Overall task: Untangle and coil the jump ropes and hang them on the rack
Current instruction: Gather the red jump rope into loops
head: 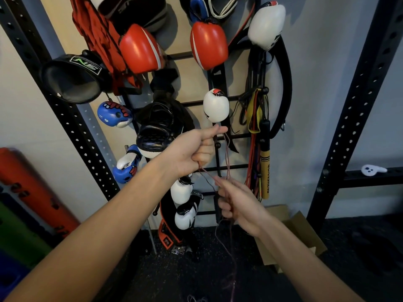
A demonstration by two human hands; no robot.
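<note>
Thin rope (228, 162) blurred at right hand (239, 205), lower end cut by bottom edge

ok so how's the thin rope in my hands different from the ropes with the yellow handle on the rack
The thin rope is one pinkish strand; the hung ropes are a black, red and yellow bundle. The left hand and right hand hold the thin rope; the rack holds the hung ropes. The thin rope trails toward the floor; the hung ropes end above it. Both hang in long lengths.

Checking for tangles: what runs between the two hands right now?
In the head view, thin pinkish rope strands hang from the left hand down to the right hand.
</note>
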